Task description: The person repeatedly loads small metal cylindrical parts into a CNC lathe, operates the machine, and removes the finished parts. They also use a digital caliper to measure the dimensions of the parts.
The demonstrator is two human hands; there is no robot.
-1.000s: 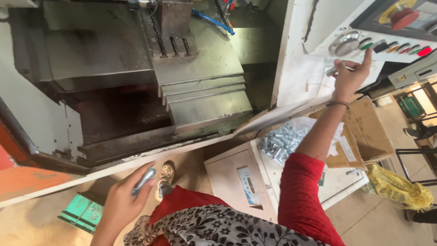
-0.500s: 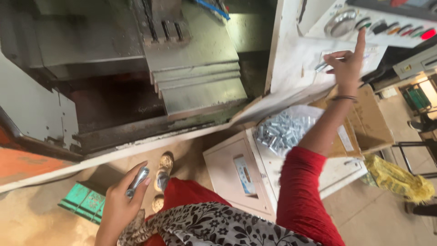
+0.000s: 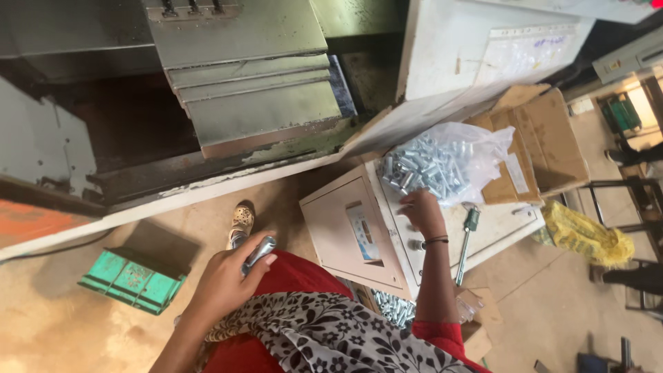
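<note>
My left hand is closed around a small shiny metal part, held low beside my red garment. My right hand reaches down onto the white cabinet top, its fingers at the near edge of a clear plastic bag of several metal parts. Whether those fingers grip a part is hidden. A green-handled tool lies on the cabinet just right of my right wrist.
The machine's grey metal enclosure and its white panel fill the top. An open cardboard box sits beside the bag. A green block lies on the floor at left, a yellow bag at right. More metal parts lie below the cabinet.
My right hand has dropped from the machine's control panel down to the bag of metal parts on the cabinet. The view has tilted downward. My left hand still holds the metal part.
</note>
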